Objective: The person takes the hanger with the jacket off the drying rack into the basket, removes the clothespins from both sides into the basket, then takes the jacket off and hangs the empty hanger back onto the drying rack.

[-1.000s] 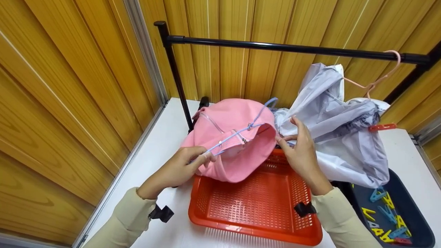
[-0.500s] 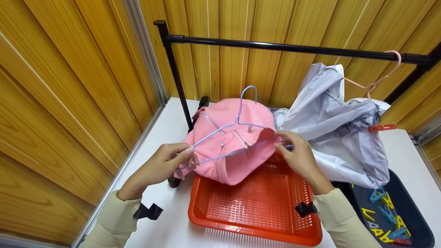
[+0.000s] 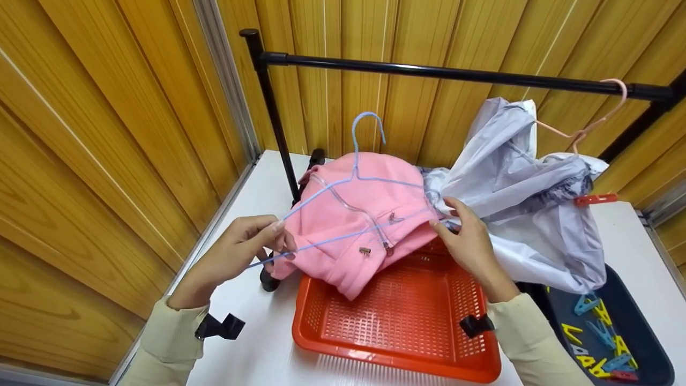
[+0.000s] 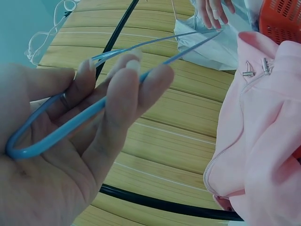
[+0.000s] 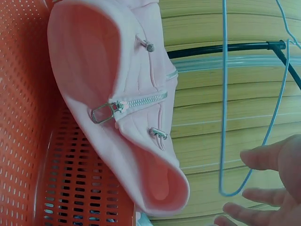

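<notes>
A blue wire clothes hanger (image 3: 327, 187) stands with its hook up, overlapping a pink zip-up garment (image 3: 348, 262) in the head view. My left hand (image 3: 252, 241) holds its left end, the fingers curled about the wire; the bent end crosses the palm in the left wrist view. My right hand (image 3: 469, 244) is at the hanger's other end, with thumb and fingers spread and fairly straight, fingertips at the wire corner in the right wrist view. The garment drapes over a red basket's back edge, showing a silver zip (image 5: 148, 100), metal cord stoppers (image 5: 159, 133) and a collar opening.
The red perforated basket (image 3: 305, 332) stands in front on the white table (image 3: 230, 343). A black rail (image 3: 429, 71) runs above. At right, a white garment (image 3: 541, 257) hangs on a pink hanger (image 3: 595, 123) with a red clip (image 3: 596, 199). A dark tray (image 3: 654, 343) holds several clothes pegs.
The hanger's hook has swung up and left, while my left hand has moved left and down. The garment's collar has sagged forward and its opening shows less. My right hand has barely moved.
</notes>
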`<action>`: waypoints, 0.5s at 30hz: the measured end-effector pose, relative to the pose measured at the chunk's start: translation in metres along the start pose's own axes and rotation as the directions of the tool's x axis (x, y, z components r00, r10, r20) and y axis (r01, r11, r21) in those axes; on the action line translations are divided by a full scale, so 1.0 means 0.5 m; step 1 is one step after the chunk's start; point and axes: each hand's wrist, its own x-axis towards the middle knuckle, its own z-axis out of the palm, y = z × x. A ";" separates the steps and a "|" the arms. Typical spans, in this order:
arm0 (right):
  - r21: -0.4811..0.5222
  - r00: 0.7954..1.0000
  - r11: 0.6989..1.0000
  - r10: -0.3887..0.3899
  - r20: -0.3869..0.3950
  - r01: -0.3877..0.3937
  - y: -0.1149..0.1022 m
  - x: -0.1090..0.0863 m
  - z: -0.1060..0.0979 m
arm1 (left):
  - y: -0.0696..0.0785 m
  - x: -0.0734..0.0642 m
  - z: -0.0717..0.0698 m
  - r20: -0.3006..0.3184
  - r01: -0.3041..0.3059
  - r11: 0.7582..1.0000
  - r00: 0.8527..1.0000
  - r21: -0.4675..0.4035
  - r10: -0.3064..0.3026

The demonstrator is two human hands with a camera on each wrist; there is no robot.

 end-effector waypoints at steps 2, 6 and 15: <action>0.005 1.000 1.000 0.009 0.012 -0.009 0.000 -0.001 -0.002 | 0.001 0.004 0.001 -0.030 -0.004 0.999 1.000 -0.034 0.003; 0.007 1.000 1.000 0.005 0.018 -0.005 0.003 -0.002 -0.001 | 0.005 0.013 0.003 -0.108 -0.030 0.997 0.994 -0.070 0.023; -0.005 0.999 1.000 0.014 0.038 -0.014 0.018 -0.002 0.007 | 0.022 0.048 0.002 -0.260 -0.039 0.995 0.966 -0.091 0.014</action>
